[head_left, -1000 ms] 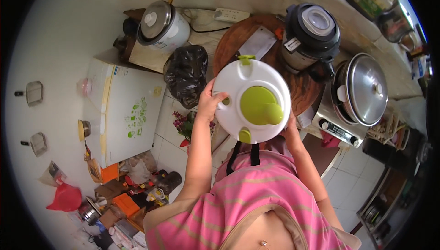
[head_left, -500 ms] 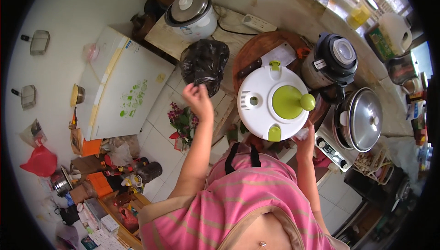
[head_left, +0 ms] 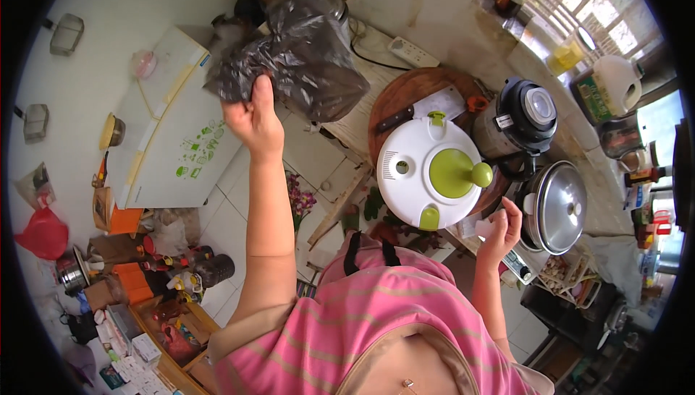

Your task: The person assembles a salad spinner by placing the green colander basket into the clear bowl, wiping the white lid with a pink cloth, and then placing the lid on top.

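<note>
The black bag (head_left: 318, 69) was thin, crinkled plastic with a glossy sheen; the white lidded container (head_left: 397, 194) and its green knob (head_left: 450, 173) were smooth plastic. The round board (head_left: 416, 84) was wood, the cleaver blade (head_left: 443, 103) dull metal, the pan lid (head_left: 561, 210) polished metal.

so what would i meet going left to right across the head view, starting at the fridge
White fridge → black plastic bag, gripped by the left hand → white-and-green lidded container → right hand → lidded metal pot → white jug
</note>
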`<state>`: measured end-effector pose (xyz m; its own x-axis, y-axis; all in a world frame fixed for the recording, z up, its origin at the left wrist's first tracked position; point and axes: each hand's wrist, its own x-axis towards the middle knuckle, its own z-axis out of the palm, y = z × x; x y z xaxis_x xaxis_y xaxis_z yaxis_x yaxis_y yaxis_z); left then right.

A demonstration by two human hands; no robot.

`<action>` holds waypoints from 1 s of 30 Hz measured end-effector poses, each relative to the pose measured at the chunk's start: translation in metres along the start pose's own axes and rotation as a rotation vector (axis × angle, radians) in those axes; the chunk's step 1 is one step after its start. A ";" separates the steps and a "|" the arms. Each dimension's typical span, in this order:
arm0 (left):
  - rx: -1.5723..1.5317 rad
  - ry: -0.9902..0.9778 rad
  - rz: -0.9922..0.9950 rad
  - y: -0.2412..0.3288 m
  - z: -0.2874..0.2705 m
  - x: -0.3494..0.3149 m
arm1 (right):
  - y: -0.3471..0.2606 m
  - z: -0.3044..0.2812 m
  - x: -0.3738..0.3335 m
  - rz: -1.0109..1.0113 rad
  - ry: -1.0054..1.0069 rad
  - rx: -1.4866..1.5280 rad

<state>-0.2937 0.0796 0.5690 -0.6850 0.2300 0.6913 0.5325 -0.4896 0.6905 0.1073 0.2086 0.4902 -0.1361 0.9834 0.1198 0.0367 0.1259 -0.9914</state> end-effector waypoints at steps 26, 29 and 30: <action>1.007 -0.127 -0.151 0.009 -0.012 -0.074 | -0.033 0.219 0.079 -0.398 -0.553 -0.250; 1.023 -0.213 -0.464 -0.016 -0.012 -0.065 | -0.014 0.244 0.100 -0.355 -0.475 -0.393; 1.020 -0.260 -0.480 -0.025 -0.014 -0.066 | -0.017 0.246 0.103 -0.319 -0.480 -0.462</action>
<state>-0.2687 0.0646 0.5035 -0.8657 0.4324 0.2524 0.4802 0.5743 0.6630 -0.1506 0.2754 0.5060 -0.6245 0.7377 0.2568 0.3217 0.5424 -0.7761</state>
